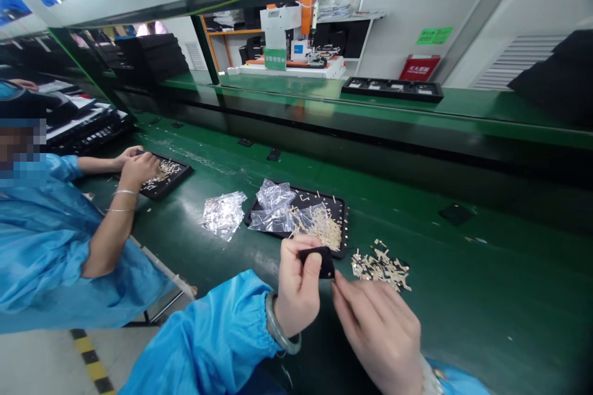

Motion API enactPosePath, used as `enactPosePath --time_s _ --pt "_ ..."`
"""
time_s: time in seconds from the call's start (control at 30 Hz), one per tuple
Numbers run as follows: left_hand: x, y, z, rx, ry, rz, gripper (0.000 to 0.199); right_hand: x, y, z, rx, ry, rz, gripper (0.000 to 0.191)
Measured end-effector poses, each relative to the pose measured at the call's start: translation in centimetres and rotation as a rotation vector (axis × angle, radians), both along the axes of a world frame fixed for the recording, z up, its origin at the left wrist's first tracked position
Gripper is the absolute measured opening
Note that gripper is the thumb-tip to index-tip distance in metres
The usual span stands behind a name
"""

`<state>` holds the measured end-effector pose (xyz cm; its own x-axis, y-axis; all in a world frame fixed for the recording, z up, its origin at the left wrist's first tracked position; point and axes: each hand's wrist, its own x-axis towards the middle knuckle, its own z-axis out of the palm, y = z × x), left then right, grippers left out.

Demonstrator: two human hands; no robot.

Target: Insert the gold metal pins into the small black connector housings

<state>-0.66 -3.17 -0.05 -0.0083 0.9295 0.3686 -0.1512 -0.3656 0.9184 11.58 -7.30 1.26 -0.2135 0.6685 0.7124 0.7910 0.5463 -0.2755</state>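
My left hand (299,284) grips a small flat black rectangular piece (325,264) between thumb and fingers, with a light spot near its lower right corner. At that corner, the thumb and forefinger of my right hand (377,327) are pinched together; whatever they hold is too small or hidden to make out. Just beyond my right hand lies a loose pile of small gold-coloured metal pieces (382,268). Behind my left hand stands a black tray (343,222) with more such pieces (327,228) and clear plastic bags (273,219) in it.
Another clear bag (225,215) lies left of the tray on the green bench (500,296). At left, a co-worker in blue (125,182) handles pieces over another black tray (173,182). A raised shelf (296,87) runs along the back, carrying a compartmented black tray (393,90).
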Motion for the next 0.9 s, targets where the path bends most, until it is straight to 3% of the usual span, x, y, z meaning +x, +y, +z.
enactPosePath --time_s 0.1,0.2,0.3,0.4,0.5,0.57,0.63,0.7,0.8,0.9 --pt "0.0 0.3 0.1 -0.067 -0.021 0.011 0.010 -0.2 -0.4 0.5 0.048 -0.115 0.024 0.019" --pt "0.2 1.1 0.5 -0.295 -0.179 -0.037 0.015 0.3 -0.3 0.7 -0.041 -0.009 0.094 0.014" --pt "0.5 1.9 1.0 -0.546 -0.395 -0.175 0.017 1.8 0.5 0.5 -0.175 0.097 0.075 0.019" --pt "0.8 2.1 1.2 -0.760 -0.492 -0.354 0.021 3.1 1.4 0.3 -0.240 0.013 0.136 0.031" --pt "1.0 2.1 0.9 -0.968 -0.514 -0.543 0.023 3.6 1.8 0.3 -0.226 -0.051 0.200 0.024" --pt "0.9 1.9 0.7 -1.027 -0.492 -0.613 0.026 3.6 1.8 0.3 -0.205 0.020 0.185 0.018" --pt "0.7 1.8 0.6 -0.943 -0.430 -0.606 0.036 3.5 1.7 0.4 -0.220 0.163 0.143 0.014" --pt "0.5 1.7 0.6 -0.751 -0.278 -0.577 0.044 3.5 1.7 0.5 -0.288 0.307 0.091 0.008" --pt "0.2 1.6 0.7 -0.453 0.037 -0.492 0.031 3.4 1.9 0.6 -0.423 0.447 0.039 0.015" --pt "0.1 1.7 0.6 -0.293 0.218 -0.369 0.015 3.3 2.0 0.6 -0.620 0.596 0.049 0.014"
